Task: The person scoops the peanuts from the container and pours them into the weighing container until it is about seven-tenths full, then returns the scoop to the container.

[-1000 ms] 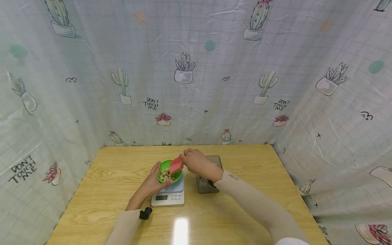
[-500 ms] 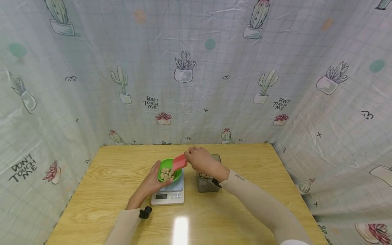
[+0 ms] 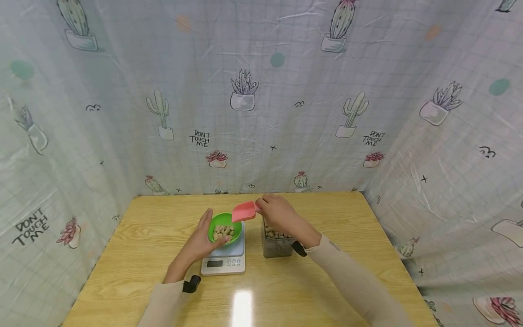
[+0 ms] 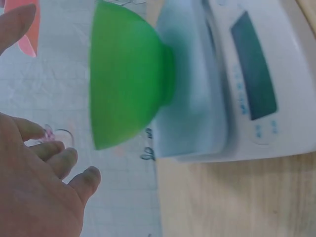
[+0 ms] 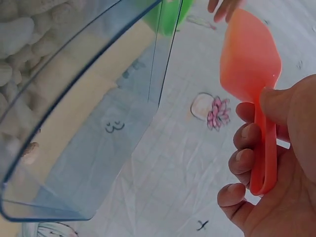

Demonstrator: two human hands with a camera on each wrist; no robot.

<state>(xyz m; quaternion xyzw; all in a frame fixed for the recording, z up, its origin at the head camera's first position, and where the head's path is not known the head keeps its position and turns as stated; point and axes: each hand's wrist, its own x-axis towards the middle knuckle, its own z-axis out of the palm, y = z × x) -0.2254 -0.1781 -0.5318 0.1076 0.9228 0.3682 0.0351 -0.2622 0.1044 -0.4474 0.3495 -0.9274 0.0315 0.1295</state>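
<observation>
Wooden table (image 3: 151, 227), right hand (image 3: 282, 217) curled round red scoop (image 5: 249, 57), left hand (image 3: 199, 241) spread just beside green bowl (image 4: 123, 79)

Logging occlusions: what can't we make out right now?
Digits on the display: too small in head view, blurred in left wrist view.
Floor of the bowl: head view, covered by pieces; left wrist view, behind its wall.
Whole box: head view, partly behind right hand; right wrist view, cut off by left edge.
</observation>
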